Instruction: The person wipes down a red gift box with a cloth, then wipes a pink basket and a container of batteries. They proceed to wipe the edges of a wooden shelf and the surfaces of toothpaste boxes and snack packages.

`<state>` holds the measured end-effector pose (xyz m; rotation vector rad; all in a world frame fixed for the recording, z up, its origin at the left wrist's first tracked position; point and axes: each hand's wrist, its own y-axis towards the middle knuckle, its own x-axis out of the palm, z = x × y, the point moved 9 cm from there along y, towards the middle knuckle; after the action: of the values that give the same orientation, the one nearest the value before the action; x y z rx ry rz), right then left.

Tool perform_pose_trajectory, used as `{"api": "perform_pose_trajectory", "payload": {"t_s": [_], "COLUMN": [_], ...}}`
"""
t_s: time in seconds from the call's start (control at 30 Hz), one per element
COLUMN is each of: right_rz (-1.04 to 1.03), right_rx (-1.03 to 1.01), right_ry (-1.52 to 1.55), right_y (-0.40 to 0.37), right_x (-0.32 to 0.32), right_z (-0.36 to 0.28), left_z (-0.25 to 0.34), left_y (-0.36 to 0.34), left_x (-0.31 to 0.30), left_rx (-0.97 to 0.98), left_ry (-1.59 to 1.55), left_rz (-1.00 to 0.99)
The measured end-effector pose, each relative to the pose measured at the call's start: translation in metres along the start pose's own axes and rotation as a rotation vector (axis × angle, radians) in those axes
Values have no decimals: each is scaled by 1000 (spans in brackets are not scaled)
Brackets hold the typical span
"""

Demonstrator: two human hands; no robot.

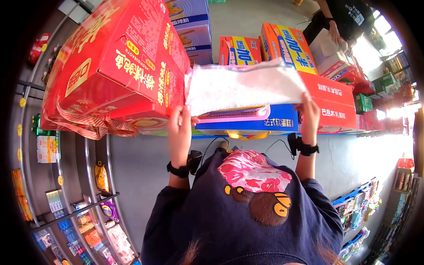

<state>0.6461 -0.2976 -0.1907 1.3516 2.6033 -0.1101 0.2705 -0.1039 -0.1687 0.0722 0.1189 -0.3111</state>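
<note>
1. My left hand pinches the lower left corner of a white sheet between thumb and curled fingers, nearly closed; my right hand, also partly curled, grips its right edge.
2. The sheet — cloth or paper, I cannot tell — stretches between my hands above the stacked goods, its upper edge uneven. A dark strap circles each of my wrists.
3. Beneath it, a pink-rimmed basket rests on a blue box with a yellow handle on its near side. The sheet hides much of the basket, and its contents are unclear.
4. A large red carton stands just left of the sheet, a striped strap looping below it. Purple boxes are stacked behind.
5. Two orange-and-yellow cartons stand beyond the sheet; a long red box lies to the right, near my right hand.
6. At upper right, another person in dark clothing has a hand at a white box.
7. Grey floor spreads around me. Shelves of packaged goods line the left, a yellow packet among them; a blue-edged rack stands at right, where bright light washes out detail.
</note>
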Motion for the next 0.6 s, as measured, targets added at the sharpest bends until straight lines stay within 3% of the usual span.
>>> {"api": "perform_pose_trajectory", "payload": {"t_s": [0.07,0.13,0.2,0.33,0.4,0.47,0.53,0.6], "right_rz": [-33,-45,7,12,41,-109,-555,-680], "right_rx": [39,69,73,17,-186,-392,-584,-799], "right_ry": [-298,-360,-252,-214,127,-49,-188,-216], "right_y": [-5,-8,-4,7,-3,-27,-73,-99], "right_x": [6,10,5,17,46,90,143,165], "right_z": [35,50,52,-2,-57,-91,-133,-143], "left_z": [-42,-53,-61,-62,-63,-63,-66,-66], "left_y": [-11,-21,-27,-25,-25,-26,-26,-27], "left_x": [3,2,1,7,9,11,11,8], "left_rx": [-102,-140,-185,-97,-43,-3,1,6], "left_ry": [110,101,93,140,187,205,213,222], "left_rz": [-46,-51,-52,-94,-113,-124,-126,-122]}}
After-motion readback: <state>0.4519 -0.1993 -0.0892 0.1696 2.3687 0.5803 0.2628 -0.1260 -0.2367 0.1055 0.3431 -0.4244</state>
